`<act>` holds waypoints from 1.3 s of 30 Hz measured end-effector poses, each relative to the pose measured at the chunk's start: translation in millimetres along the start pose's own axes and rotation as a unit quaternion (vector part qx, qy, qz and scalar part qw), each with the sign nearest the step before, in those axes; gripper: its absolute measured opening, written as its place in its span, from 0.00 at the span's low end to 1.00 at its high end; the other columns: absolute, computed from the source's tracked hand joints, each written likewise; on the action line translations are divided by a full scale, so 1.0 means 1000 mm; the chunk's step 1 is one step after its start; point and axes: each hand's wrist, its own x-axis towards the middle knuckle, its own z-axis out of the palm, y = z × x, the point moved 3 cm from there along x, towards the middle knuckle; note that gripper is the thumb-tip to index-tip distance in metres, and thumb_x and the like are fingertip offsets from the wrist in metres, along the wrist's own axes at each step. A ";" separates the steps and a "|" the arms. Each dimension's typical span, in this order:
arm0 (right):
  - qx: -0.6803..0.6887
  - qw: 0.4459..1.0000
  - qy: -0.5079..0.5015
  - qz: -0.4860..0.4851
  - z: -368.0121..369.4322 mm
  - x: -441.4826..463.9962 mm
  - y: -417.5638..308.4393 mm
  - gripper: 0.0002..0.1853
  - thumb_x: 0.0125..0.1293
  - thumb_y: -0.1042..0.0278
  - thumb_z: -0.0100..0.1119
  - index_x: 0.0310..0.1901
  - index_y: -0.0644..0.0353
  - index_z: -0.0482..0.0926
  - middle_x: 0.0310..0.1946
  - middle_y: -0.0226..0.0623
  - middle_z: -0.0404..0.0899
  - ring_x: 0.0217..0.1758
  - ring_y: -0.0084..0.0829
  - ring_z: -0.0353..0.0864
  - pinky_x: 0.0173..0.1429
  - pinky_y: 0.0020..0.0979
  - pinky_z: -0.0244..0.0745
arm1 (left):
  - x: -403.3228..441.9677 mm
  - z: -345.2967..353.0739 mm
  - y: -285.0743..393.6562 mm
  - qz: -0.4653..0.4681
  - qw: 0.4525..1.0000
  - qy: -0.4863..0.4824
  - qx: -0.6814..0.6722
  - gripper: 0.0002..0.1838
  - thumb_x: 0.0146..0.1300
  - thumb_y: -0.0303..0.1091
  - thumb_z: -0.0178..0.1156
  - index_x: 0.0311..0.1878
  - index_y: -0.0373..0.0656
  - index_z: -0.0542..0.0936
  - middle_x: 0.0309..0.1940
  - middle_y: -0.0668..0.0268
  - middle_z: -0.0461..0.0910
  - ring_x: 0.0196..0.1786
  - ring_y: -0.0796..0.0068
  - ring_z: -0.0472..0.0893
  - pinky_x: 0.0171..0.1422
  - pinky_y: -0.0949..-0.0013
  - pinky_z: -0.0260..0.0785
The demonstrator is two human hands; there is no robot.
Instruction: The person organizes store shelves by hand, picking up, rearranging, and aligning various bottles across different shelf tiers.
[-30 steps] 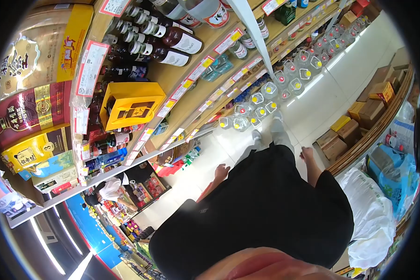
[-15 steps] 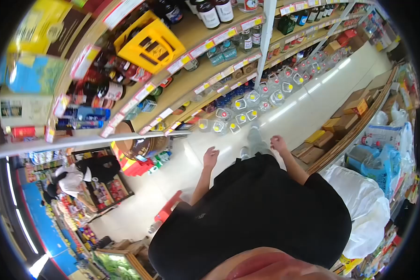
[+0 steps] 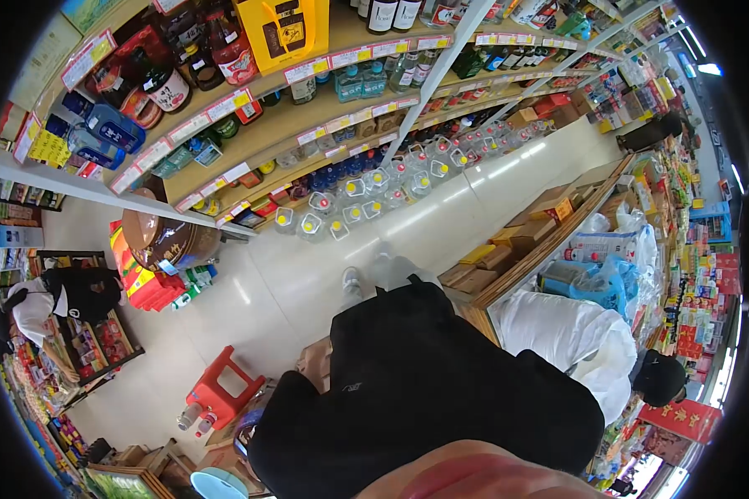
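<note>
Neither of my hands shows in the head view; both are out of sight, hidden by or beyond my black shirt. Below the shirt's hem, my shoe stands on the pale tiled floor. In front of my feet are rows of large clear plastic jugs with yellow and red caps. Above them, shelves hold bottles, among them a dark bottle with a white label and a yellow carrier box.
To the left are a red plastic stool, a large brown jar and a person in a white top. Opened cardboard boxes and a white sack line the right. Another person wears a black cap.
Both hands, earlier held apart in front of my body, have dropped out of view. My view has turned, bringing the red stool and more of the right aisle into sight.
</note>
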 end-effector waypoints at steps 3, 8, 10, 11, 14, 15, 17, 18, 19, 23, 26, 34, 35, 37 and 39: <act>0.073 0.997 0.037 0.006 -0.006 0.016 0.000 0.14 0.69 0.59 0.63 0.42 0.65 0.83 0.32 0.43 0.85 0.36 0.34 0.86 0.38 0.38 0.79 | 0.033 -0.002 0.064 0.032 0.999 0.012 -0.024 0.21 0.67 0.45 0.60 0.52 0.36 0.86 0.48 0.47 0.87 0.51 0.50 0.87 0.55 0.49 0.77; 0.283 0.949 0.121 -0.067 -0.044 0.079 -0.035 0.13 0.72 0.66 0.59 0.53 0.64 0.80 0.31 0.41 0.83 0.24 0.32 0.82 0.24 0.30 0.74 | 0.096 -0.043 0.196 0.157 0.973 0.100 -0.137 0.25 0.64 0.52 0.62 0.49 0.37 0.87 0.38 0.50 0.88 0.45 0.54 0.86 0.54 0.55 0.77; 0.319 0.930 0.153 -0.101 -0.078 0.079 -0.064 0.14 0.72 0.66 0.59 0.53 0.65 0.80 0.32 0.40 0.84 0.26 0.31 0.83 0.26 0.30 0.76 | 0.079 -0.073 0.259 0.201 0.950 0.159 -0.178 0.19 0.65 0.48 0.62 0.43 0.40 0.88 0.29 0.57 0.87 0.32 0.67 0.86 0.40 0.60 0.77; 0.340 0.918 0.170 -0.116 -0.092 0.071 -0.074 0.14 0.71 0.65 0.59 0.53 0.65 0.80 0.33 0.39 0.84 0.27 0.30 0.83 0.27 0.30 0.76 | 0.086 -0.080 0.276 0.207 0.954 0.155 -0.149 0.22 0.65 0.50 0.61 0.46 0.40 0.88 0.34 0.55 0.87 0.39 0.61 0.86 0.47 0.58 0.77; 0.418 0.878 0.214 -0.097 -0.126 0.061 -0.082 0.15 0.71 0.64 0.60 0.52 0.66 0.80 0.33 0.38 0.84 0.27 0.29 0.83 0.27 0.30 0.76 | 0.143 -0.091 0.311 0.228 0.964 0.140 -0.002 0.26 0.64 0.55 0.60 0.51 0.41 0.88 0.45 0.52 0.89 0.53 0.49 0.86 0.61 0.53 0.76; 0.429 0.877 0.204 -0.072 -0.125 0.078 -0.061 0.17 0.70 0.62 0.62 0.52 0.66 0.80 0.34 0.39 0.84 0.28 0.29 0.83 0.28 0.30 0.77 | 0.162 -0.090 0.316 0.232 0.960 0.129 0.085 0.26 0.65 0.55 0.60 0.50 0.42 0.89 0.46 0.52 0.89 0.53 0.49 0.86 0.61 0.52 0.76; 0.559 0.818 0.133 0.013 -0.130 0.076 -0.039 0.16 0.69 0.61 0.62 0.51 0.65 0.81 0.35 0.39 0.84 0.28 0.28 0.83 0.28 0.30 0.77 | 0.165 -0.091 0.342 0.150 0.983 0.044 0.100 0.26 0.66 0.56 0.56 0.46 0.44 0.89 0.47 0.52 0.88 0.55 0.49 0.85 0.62 0.49 0.74; 0.616 0.781 0.089 0.058 -0.122 0.073 -0.030 0.16 0.69 0.61 0.62 0.50 0.64 0.81 0.35 0.39 0.84 0.27 0.27 0.82 0.29 0.31 0.77 | 0.159 -0.087 0.354 0.147 0.981 0.041 0.124 0.26 0.66 0.57 0.55 0.45 0.44 0.89 0.47 0.51 0.88 0.56 0.49 0.84 0.62 0.49 0.74; 0.626 0.767 0.108 0.089 -0.111 0.077 -0.018 0.18 0.68 0.59 0.62 0.51 0.65 0.80 0.35 0.40 0.84 0.28 0.27 0.82 0.29 0.30 0.76 | 0.151 -0.082 0.366 0.142 0.978 0.040 0.145 0.27 0.66 0.57 0.54 0.43 0.43 0.89 0.47 0.50 0.87 0.56 0.49 0.84 0.62 0.49 0.74; 0.524 0.822 0.181 0.131 -0.113 0.071 -0.019 0.27 0.65 0.54 0.64 0.55 0.71 0.78 0.40 0.45 0.85 0.35 0.34 0.85 0.37 0.33 0.78 | 0.109 -0.054 0.451 0.224 0.931 0.008 0.289 0.28 0.66 0.59 0.56 0.45 0.42 0.89 0.47 0.52 0.88 0.55 0.48 0.84 0.63 0.50 0.74; 0.429 0.878 0.163 0.135 -0.100 0.103 0.000 0.38 0.63 0.44 0.60 0.60 0.76 0.79 0.58 0.63 0.81 0.66 0.53 0.79 0.71 0.42 0.70 | 0.042 -0.035 0.521 0.243 0.947 0.035 0.206 0.29 0.64 0.59 0.61 0.54 0.42 0.87 0.51 0.54 0.88 0.56 0.51 0.85 0.64 0.52 0.75; 0.464 0.867 0.108 0.145 -0.106 0.127 0.009 0.34 0.65 0.41 0.54 0.47 0.74 0.83 0.51 0.62 0.85 0.64 0.51 0.80 0.66 0.44 0.69 | 0.006 -0.037 0.654 0.297 0.921 0.069 0.244 0.31 0.64 0.56 0.64 0.61 0.43 0.83 0.51 0.54 0.87 0.57 0.53 0.85 0.63 0.54 0.76; 0.454 0.871 0.120 0.143 -0.103 0.128 0.011 0.34 0.66 0.40 0.54 0.47 0.73 0.83 0.50 0.62 0.85 0.63 0.51 0.81 0.66 0.44 0.69 | 0.006 -0.040 0.665 0.298 0.915 0.074 0.263 0.30 0.64 0.55 0.64 0.61 0.44 0.83 0.50 0.54 0.88 0.57 0.53 0.85 0.63 0.54 0.76; 0.421 0.883 0.134 0.158 -0.072 0.155 0.032 0.35 0.66 0.39 0.53 0.50 0.71 0.83 0.51 0.61 0.84 0.63 0.52 0.81 0.67 0.44 0.68 | 0.005 -0.044 0.681 0.297 0.917 0.082 0.254 0.29 0.63 0.55 0.64 0.61 0.44 0.83 0.51 0.54 0.87 0.57 0.52 0.85 0.63 0.54 0.76; 0.437 0.879 0.125 0.143 -0.068 0.159 0.038 0.35 0.66 0.38 0.52 0.51 0.71 0.82 0.50 0.60 0.85 0.62 0.52 0.81 0.66 0.44 0.69 | 0.010 -0.047 0.690 0.296 0.917 0.080 0.255 0.29 0.63 0.55 0.64 0.60 0.44 0.84 0.51 0.53 0.87 0.57 0.51 0.85 0.63 0.53 0.76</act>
